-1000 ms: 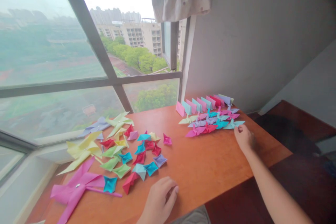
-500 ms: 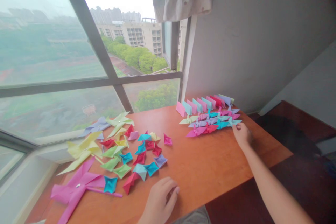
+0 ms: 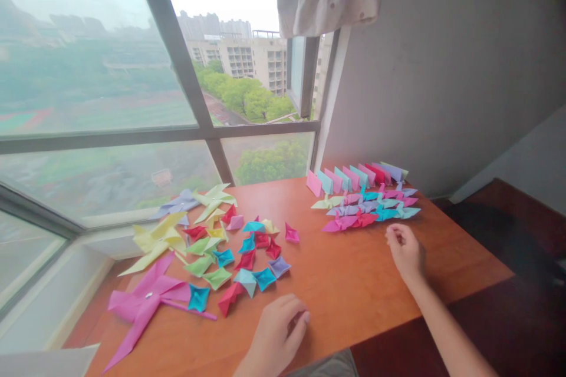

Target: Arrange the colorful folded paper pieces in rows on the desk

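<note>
Our right hand [image 3: 409, 253] has just come off the pale turquoise paper bird [image 3: 407, 212] at the row's end and drawn back towards us, while the left hand [image 3: 280, 330] stays by the near edge; the whole view has swung a little left too.

So we have our hands well apart, both loosely curled, nothing visible in either. Whether thumb and fingertips actually meet, we can't tell. The left rests on the orange-brown surface [image 3: 345, 283], near the red paper piece [image 3: 230, 298]; the right sits just beside those birds.

And look at the layout! Paper birds line up in close slanting rows, the magenta bird [image 3: 340, 224] up front beside the red bird [image 3: 364, 221], probably packed like that to keep the rows tidy. Behind them stand the folded cards [image 3: 313, 184], leaning panels that seem to rely on their creases to stay upright.

Over on our left it's looser: little hollow boats, the purple boat [image 3: 279, 267] and the blue boat [image 3: 198, 298] among them, mostly open side up, likely because that's how they balance. Beyond, the big magenta pinwheel [image 3: 148, 297] lies over on its stick, with broad smooth blades and a shiny centre pin, and the yellow pinwheel [image 3: 157, 240] spreads crisp, pointed arms behind it.
</note>
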Available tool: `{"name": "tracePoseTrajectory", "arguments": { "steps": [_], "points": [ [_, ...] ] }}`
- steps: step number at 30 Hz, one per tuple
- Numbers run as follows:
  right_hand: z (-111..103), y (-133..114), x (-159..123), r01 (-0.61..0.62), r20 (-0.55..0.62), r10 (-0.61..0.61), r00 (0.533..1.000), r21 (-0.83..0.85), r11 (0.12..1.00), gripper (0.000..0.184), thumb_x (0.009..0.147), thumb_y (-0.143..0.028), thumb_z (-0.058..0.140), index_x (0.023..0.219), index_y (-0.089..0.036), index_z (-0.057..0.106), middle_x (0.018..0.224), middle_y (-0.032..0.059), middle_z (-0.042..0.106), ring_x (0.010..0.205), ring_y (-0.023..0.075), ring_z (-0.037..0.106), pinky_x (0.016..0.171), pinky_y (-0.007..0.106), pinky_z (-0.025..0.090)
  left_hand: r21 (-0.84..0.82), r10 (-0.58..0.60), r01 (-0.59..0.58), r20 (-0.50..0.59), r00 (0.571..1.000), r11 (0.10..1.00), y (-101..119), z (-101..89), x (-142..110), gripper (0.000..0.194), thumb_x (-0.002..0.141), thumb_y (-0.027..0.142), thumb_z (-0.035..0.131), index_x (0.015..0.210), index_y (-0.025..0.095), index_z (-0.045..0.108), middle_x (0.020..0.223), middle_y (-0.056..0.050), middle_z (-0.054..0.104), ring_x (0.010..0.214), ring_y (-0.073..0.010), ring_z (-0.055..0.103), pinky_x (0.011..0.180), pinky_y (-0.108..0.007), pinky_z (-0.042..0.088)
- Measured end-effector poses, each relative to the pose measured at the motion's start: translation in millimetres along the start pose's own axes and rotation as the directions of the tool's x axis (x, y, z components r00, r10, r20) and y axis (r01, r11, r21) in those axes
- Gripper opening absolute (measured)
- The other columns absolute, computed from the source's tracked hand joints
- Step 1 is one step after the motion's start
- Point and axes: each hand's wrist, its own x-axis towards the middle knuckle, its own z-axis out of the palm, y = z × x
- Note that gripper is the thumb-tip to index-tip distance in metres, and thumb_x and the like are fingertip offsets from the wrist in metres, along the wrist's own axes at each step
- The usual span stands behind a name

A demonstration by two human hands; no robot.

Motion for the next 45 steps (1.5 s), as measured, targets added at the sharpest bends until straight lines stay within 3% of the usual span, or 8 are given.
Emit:
{"name": "tracePoseTrajectory", "arguments": {
  "steps": [4,10,15,19,25,33,37,45],
  "points": [
    [24.4,-61.7,-53.6,0.09,0.252,-0.156,0.955,0.258,0.962,0.034,0.088,-0.049,0.051,0.095,-0.019,0.066,0.079,0.0061,0.072,0.066,0.0189,0.067,0.063,0.029,0.053,-0.096,-0.017,0.013,-0.043,0.999,0.995,1.8,-0.9,-0.6,0.02,0.093,0.023,0.048,0.08,0.02,0.062,0.072,-0.003,0.061,0.066,-0.0155,0.056,0.061,-0.024,0.039],
    [55.2,-137.1,-113.6,0.262,0.443,-0.465,0.767,0.445,0.856,0.022,0.092,-0.033,0.05,0.095,-0.02,0.068,0.084,0.0056,0.071,0.069,0.017,0.066,0.064,0.028,0.054,-0.145,-0.052,0.043,-0.063,0.997,0.989,-2.9,-15.5,-10.2,0.019,0.095,0.025,0.047,0.089,0.02,0.064,0.078,-0.004,0.066,0.069,-0.0159,0.058,0.064,-0.025,0.042],
    [63.9,-162.3,-131.5,0.352,0.454,-0.561,0.692,0.466,0.812,0.021,0.092,-0.025,0.052,0.107,-0.022,0.065,0.084,0.0028,0.067,0.069,0.0148,0.062,0.065,0.025,0.052,-0.02,-0.049,0.048,-0.055,0.997,0.999,-17.5,-31.1,-24.1,0.02,0.095,0.024,0.045,0.089,0.02,0.063,0.079,-0.004,0.065,0.071,-0.0168,0.059,0.066,-0.025,0.043],
    [64.0,-167.9,-135.4,0.458,0.436,-0.616,0.656,0.419,0.784,0.018,0.094,-0.024,0.049,0.099,-0.022,0.066,0.081,0.0022,0.065,0.071,0.0153,0.062,0.067,0.025,0.049,0.053,-0.021,0.021,-0.014,1.0,0.998,-21.6,-32.1,-26.3,0.02,0.095,0.021,0.044,0.086,0.02,0.062,0.077,-0.004,0.062,0.072,-0.0173,0.058,0.065,-0.025,0.041],
    [50.5,-152.2,-138.5,0.443,0.368,-0.579,0.727,0.393,0.806,0.019,0.096,-0.026,0.047,0.088,-0.02,0.063,0.079,0.0031,0.065,0.067,0.0141,0.059,0.062,0.024,0.047,0.097,-0.023,0.022,0.003,1.0,0.995,-21.0,-29.0,-24.4,0.019,0.094,0.02,0.043,0.086,0.02,0.061,0.077,-0.004,0.061,0.073,-0.0175,0.058,0.065,-0.026,0.041],
    [15.3,-76.3,-105.9,0.385,0.16,-0.41,0.898,0.164,0.908,0.021,0.096,-0.033,0.05,0.088,-0.02,0.065,0.082,0.0053,0.068,0.062,0.0143,0.059,0.062,0.026,0.048,0.111,-0.007,0.007,0.0,1.0,0.994,-24.4,-26.2,-25.0,0.019,0.096,0.021,0.043,0.087,0.021,0.06,0.078,-0.003,0.061,0.073,-0.0177,0.058,0.065,-0.026,0.041],
    [6.7,-53.7,-91.3,0.365,0.102,-0.371,0.923,0.076,0.928,0.023,0.095,-0.036,0.051,0.088,-0.019,0.065,0.084,0.0062,0.069,0.068,0.0159,0.063,0.065,0.026,0.049,0.112,-0.005,0.005,-0.003,1.0,0.994,-24.1,-26.4,-24.4,0.019,0.096,0.022,0.043,0.088,0.021,0.061,0.078,-0.003,0.061,0.073,-0.0175,0.058,0.065,-0.026,0.041],
    [8.7,-49.5,-87.0,0.365,0.118,-0.37,0.922,0.065,0.929,0.024,0.096,-0.037,0.049,0.089,-0.02,0.065,0.084,0.0059,0.07,0.067,0.0158,0.063,0.065,0.026,0.049,0.11,-0.011,0.012,-0.012,1.0,0.994,-23.1,-26.7,-24.6,0.019,0.096,0.021,0.044,0.088,0.021,0.061,0.078,-0.003,0.061,0.072,-0.0174,0.059,0.065,-0.026,0.042]
  ]
}}
